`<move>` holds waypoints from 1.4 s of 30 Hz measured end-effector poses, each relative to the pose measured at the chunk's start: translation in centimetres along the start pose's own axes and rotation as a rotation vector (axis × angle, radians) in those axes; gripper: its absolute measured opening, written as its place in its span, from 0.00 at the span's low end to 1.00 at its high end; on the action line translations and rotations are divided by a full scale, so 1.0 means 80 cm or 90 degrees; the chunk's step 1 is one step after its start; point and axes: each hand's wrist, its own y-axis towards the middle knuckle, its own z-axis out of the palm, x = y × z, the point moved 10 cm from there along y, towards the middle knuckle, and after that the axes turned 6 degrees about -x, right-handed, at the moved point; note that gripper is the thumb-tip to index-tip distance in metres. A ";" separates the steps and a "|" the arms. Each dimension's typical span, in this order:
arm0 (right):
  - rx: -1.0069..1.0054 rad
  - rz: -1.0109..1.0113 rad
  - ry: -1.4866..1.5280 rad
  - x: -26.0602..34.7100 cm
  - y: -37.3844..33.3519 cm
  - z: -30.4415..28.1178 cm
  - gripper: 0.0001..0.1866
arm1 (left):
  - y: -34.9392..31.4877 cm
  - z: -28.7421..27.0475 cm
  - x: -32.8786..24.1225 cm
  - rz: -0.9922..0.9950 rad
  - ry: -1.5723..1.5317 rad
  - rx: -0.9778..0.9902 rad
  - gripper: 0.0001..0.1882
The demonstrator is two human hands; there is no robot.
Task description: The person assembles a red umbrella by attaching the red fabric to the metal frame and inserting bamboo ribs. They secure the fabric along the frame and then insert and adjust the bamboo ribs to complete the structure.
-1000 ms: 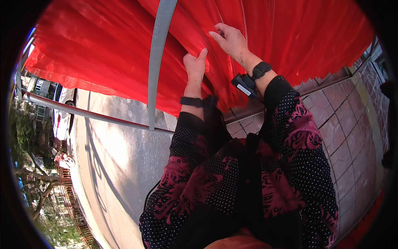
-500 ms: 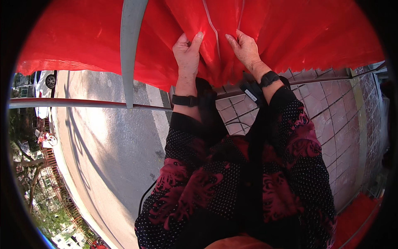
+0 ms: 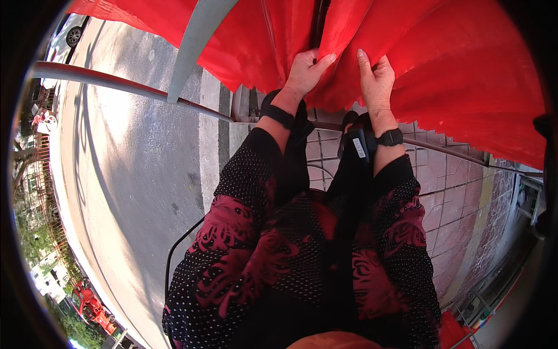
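Observation:
A wide, shiny red sheet [image 3: 453, 75] hangs in loose folds across the top of the view, with a jagged lower edge. My left hand [image 3: 303, 74] is closed on a fold of it, with the thumb pressed along the cloth. Close by on the right, my right hand [image 3: 376, 81] pinches another fold, thumb pointing up. Loose sheet bunches between the two hands. Above my left hand a narrow dark gap shows between folds. Both wrists wear black bands, and a black device [image 3: 358, 143] with a white label hangs beside my right wrist.
A grey upright pole [image 3: 195, 52] stands left of my hands, joined to a horizontal metal rail [image 3: 116, 79] running across at knee height. Grey road [image 3: 145, 157] lies to the left, pinkish paving [image 3: 442, 186] to the right. Farther left are a parked white car and a red vehicle [image 3: 93, 308].
My view has turned, so the pole and rail tilt and more road shows. Both hands sit farther right in view, still on the sheet. A dark gap between folds has appeared.

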 end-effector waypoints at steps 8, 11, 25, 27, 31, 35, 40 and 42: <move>-0.010 0.080 -0.038 -0.074 -0.017 0.006 0.13 | -0.007 -0.002 0.015 -0.082 -0.130 -0.003 0.13; -0.021 0.083 -0.045 -0.082 -0.013 -0.003 0.12 | -0.008 -0.007 0.016 -0.099 -0.225 0.000 0.13; -0.036 0.153 -0.057 -0.123 -0.016 -0.022 0.13 | 0.000 -0.013 0.033 -0.109 -0.461 -0.065 0.12; -0.061 0.140 -0.105 -0.120 -0.017 -0.029 0.19 | 0.001 -0.013 0.036 -0.112 -0.469 -0.065 0.11; -0.071 0.169 -0.275 -0.112 -0.021 -0.038 0.23 | 0.001 -0.014 0.038 -0.116 -0.461 -0.069 0.11; -0.007 0.386 -0.055 -0.123 -0.040 -0.019 0.23 | -0.002 -0.010 0.040 -0.143 -0.456 -0.066 0.11; 0.087 0.529 0.165 -0.106 -0.059 0.011 0.20 | -0.002 0.001 0.036 -0.127 -0.446 -0.061 0.11; 0.094 0.487 0.258 -0.092 -0.052 0.021 0.18 | -0.003 0.005 0.035 -0.126 -0.428 -0.058 0.10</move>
